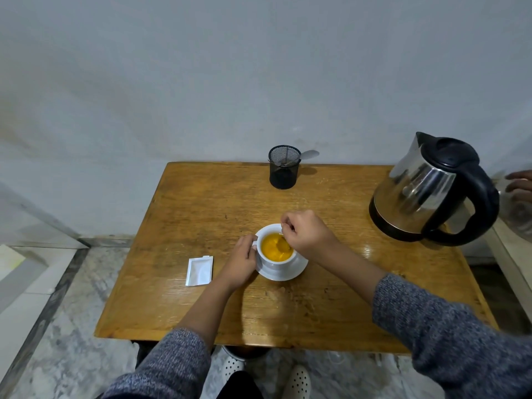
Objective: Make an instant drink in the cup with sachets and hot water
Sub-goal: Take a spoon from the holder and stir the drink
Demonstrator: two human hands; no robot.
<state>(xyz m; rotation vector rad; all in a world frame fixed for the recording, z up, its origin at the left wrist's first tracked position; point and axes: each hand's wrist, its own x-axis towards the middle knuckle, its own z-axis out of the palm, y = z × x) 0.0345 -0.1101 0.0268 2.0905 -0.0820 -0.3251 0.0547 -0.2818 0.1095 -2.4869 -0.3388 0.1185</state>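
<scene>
The right hand [305, 236] pinches a thin metal spoon [283, 243] between closed fingers, best stirred slowly in the orange drink just below, while the left hand [241, 262] curls around the glossy white cup [275, 262] on its round saucer [283, 273] atop the grained wooden tabletop [316, 306].

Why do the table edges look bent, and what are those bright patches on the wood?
In the head view, the wide-angle lens bows the table edges and tilts the kettle outward near the frame's side. The bright patches right of the cup are glare from overhead light on the glossy wood. The spoon under the right hand looks smeared, likely motion blur.
</scene>
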